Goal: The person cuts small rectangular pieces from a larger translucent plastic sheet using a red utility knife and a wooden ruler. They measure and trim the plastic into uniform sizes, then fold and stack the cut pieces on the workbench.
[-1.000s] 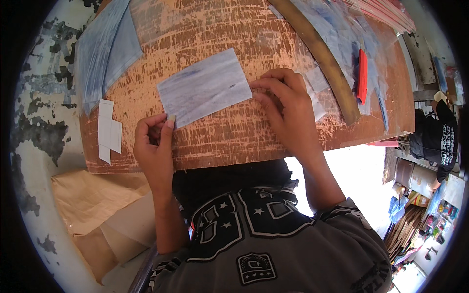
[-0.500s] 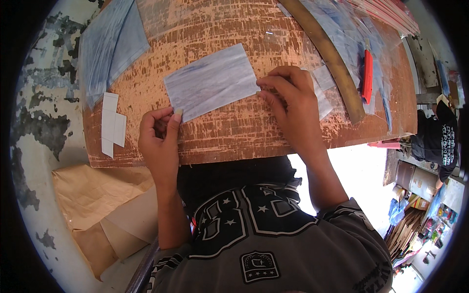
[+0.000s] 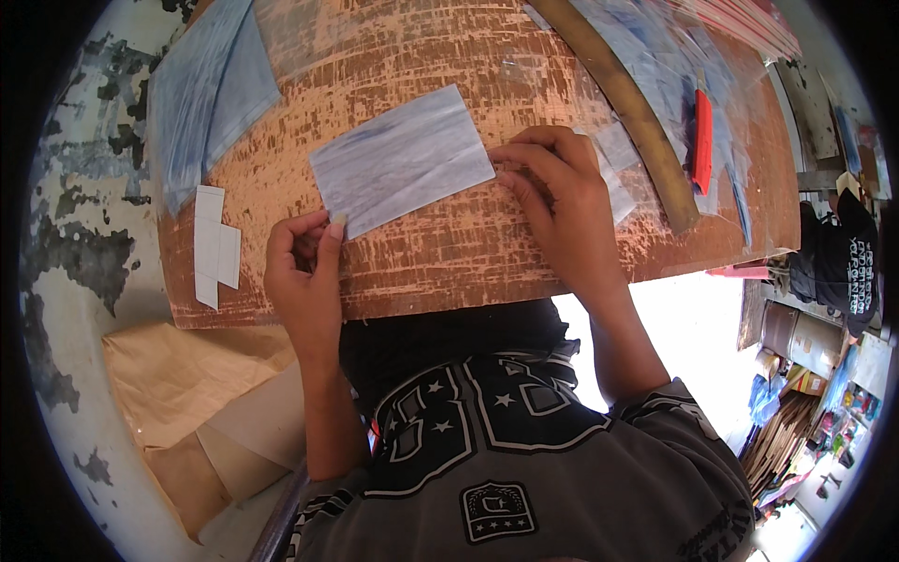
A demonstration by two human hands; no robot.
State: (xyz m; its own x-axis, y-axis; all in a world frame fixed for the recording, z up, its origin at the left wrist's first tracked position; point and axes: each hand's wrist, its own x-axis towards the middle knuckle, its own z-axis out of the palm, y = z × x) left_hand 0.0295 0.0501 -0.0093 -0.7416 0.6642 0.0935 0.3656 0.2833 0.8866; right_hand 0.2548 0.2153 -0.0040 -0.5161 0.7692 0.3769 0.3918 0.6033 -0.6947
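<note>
As it lies between hands, blue-grey sheet (image 3: 401,160) | left hand (image 3: 304,272) grip pinches corner | right hand (image 3: 557,197) fingertips press edge

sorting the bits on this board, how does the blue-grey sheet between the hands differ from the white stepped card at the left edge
The blue-grey sheet is streaked and cloudy; the white card is plain with faint fold lines. The sheet is a full rectangle and larger; the card is smaller, with a stepped outline. The left hand and right hand touch the sheet at its corners; the card lies untouched. Both lie flat on the worn orange board.
</note>
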